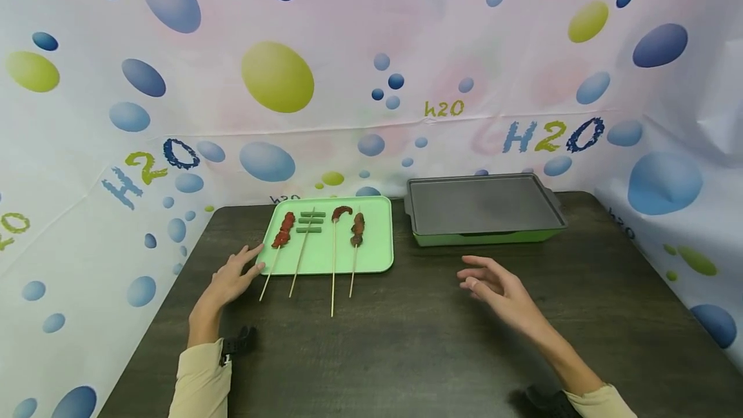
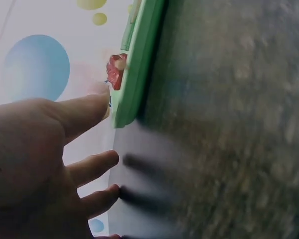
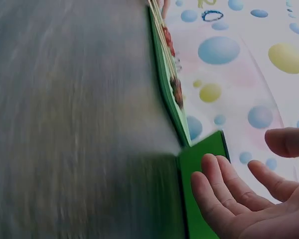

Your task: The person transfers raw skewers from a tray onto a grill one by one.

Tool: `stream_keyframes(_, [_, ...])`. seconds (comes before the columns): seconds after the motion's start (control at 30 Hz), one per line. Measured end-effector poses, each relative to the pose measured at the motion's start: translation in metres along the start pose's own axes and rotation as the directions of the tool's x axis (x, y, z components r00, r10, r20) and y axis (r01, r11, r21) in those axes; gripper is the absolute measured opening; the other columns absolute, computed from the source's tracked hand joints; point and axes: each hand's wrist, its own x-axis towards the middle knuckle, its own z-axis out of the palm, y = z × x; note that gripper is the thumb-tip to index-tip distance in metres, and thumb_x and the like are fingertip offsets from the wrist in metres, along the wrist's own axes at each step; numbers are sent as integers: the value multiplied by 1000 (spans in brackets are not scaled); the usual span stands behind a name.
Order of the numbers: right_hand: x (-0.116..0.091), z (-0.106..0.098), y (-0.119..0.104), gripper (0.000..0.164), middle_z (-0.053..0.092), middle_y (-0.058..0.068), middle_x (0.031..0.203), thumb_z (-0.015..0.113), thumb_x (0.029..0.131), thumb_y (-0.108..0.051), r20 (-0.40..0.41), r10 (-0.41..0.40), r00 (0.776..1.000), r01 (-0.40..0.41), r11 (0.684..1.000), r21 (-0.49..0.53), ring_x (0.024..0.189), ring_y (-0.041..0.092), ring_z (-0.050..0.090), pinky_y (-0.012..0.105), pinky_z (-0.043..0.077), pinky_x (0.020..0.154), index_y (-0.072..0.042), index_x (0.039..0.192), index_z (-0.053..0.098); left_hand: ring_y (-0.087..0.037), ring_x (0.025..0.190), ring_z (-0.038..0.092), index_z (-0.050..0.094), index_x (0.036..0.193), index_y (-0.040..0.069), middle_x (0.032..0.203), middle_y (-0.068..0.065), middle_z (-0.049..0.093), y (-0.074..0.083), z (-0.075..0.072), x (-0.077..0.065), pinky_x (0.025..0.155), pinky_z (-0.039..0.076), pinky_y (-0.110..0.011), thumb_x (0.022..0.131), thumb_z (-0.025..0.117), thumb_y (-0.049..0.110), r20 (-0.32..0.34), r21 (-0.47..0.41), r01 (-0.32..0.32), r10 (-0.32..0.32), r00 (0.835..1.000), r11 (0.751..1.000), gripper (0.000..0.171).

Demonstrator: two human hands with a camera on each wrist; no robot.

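Observation:
A light green tray [image 1: 377, 244] stands left of centre and bears several skewers. From left to right they are a skewer of red pieces [image 1: 282, 231], one with green bean-like pieces [image 1: 309, 229], one with a curled dark red tentacle [image 1: 341, 211] and one with brown chunks [image 1: 357, 228]. My left hand [image 1: 229, 279] is at the tray's left edge, fingers spread; in the left wrist view the thumb [image 2: 87, 109] is close to the tray corner, contact unclear. My right hand [image 1: 502, 289] hovers, fingers loosely bent and holding nothing, in front of a green grill box with a grey plate [image 1: 484, 205].
The dark wooden table [image 1: 348, 366] carries the tray and the grill box side by side near its back edge. Behind it hangs a white sheet [image 1: 348, 31] with blue and yellow-green ovals. The skewers' sticks reach over the tray's front rim.

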Motion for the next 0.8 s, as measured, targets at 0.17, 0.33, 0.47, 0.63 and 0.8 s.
stream_keyframes(0.17, [3,20,0,43,51,23,126,52,94,-26,77,134,988,-147,969,199,109,33,56,36,48,87,-17,135,40,-58,129,1,27,145,12,146,-31,11,-2,2,-1,84,2,-80,96,45,34,1,-3,-1,1,1000,1000,57])
stream_keyframes(0.33, [7,41,-1,49,47,24,131,53,93,-28,192,218,957,-273,903,333,114,34,52,41,45,91,-18,138,36,-58,129,0,28,145,13,147,-30,11,-6,2,-1,84,0,-79,96,45,34,-1,-4,-6,6,1000,1000,56])
stream_keyframes(0.47, [13,53,-7,51,45,24,133,53,93,-26,263,250,932,-341,852,398,117,34,50,41,44,93,-19,139,33,-57,129,0,27,145,14,147,-30,12,-7,2,0,85,-1,-79,96,44,37,0,2,-3,3,1000,1000,57])
stream_keyframes(0.63, [23,69,-13,55,43,24,135,54,93,-23,337,257,906,-393,806,442,118,33,49,40,43,94,-18,142,30,-57,129,-1,26,146,15,147,-29,11,-9,3,1,85,-1,-79,96,43,38,2,-2,0,0,1000,1000,57])
stream_keyframes(0.8, [35,85,-13,57,42,24,135,54,93,-23,389,249,887,-424,773,472,121,34,47,43,40,96,-18,144,28,-57,129,-1,25,146,16,147,-29,11,-8,6,-1,85,-2,-79,96,43,38,2,-13,-1,1,1000,1000,58])
